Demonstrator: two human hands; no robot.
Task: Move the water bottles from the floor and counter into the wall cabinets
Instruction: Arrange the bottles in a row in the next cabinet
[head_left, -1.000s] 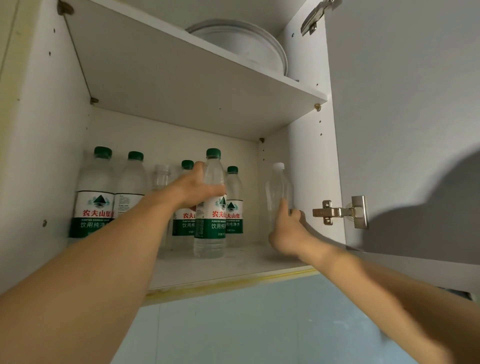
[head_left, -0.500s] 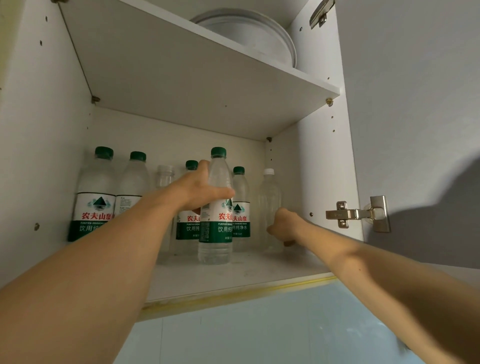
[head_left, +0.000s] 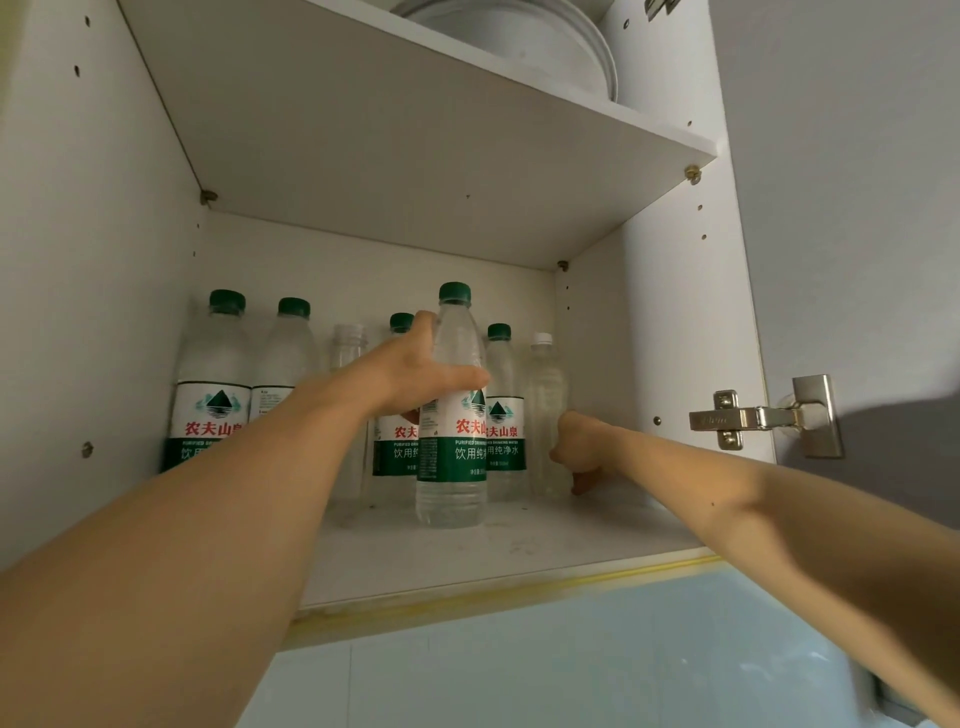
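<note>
Green-capped bottles (head_left: 451, 415): red "农夫山泉" on white band; green band reads "PURIFIED DRINKING WATER", "饮用纯净水". Hinge (head_left: 753, 418) stamp illegible.

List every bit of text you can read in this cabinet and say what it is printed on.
"农夫山泉": red, on the far-left bottle's label.
"饮用纯净水": white on the green band of the bottle second from right.
"农夫山": partly hidden, on the front bottle that the left hand grips.
Small English lines and fine print: too blurred.

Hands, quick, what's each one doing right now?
Left hand: grips the green-capped bottle.
Right hand: fingers curled beside the white-capped bottle; a grip cannot be told.
</note>
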